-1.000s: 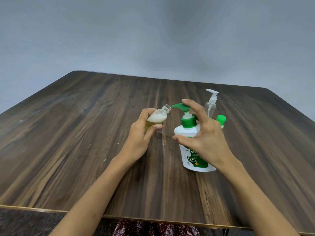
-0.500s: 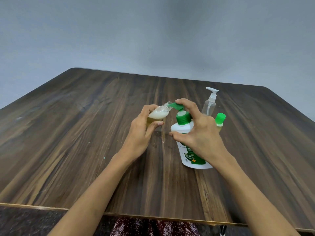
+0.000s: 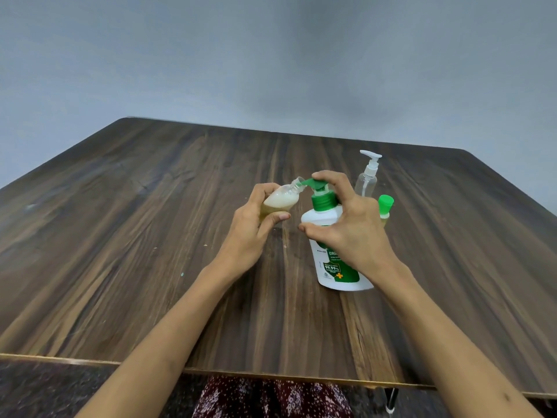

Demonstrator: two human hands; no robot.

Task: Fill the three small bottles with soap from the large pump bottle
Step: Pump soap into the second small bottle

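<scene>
A large white pump bottle (image 3: 331, 267) with a green pump head stands on the wooden table (image 3: 150, 236). My right hand (image 3: 352, 227) curls over it, index finger on the pump head, thumb against the bottle's shoulder. My left hand (image 3: 256, 227) grips a small clear bottle (image 3: 281, 199), tilted, its open mouth against the green nozzle. Whitish soap fills much of it. Behind my right hand stand a small clear bottle with a white pump (image 3: 367, 176) and a small bottle with a green cap (image 3: 385, 206), mostly hidden.
The dark wooden table stretches wide to the left and far side, its near edge (image 3: 271, 374) just below my forearms. A grey wall (image 3: 271, 70) rises behind it. Patterned cloth shows under the near edge.
The small bottle's mouth has moved up to the green nozzle, and my right index finger has pushed the pump head down. The pump head has risen slightly since half a second ago.
</scene>
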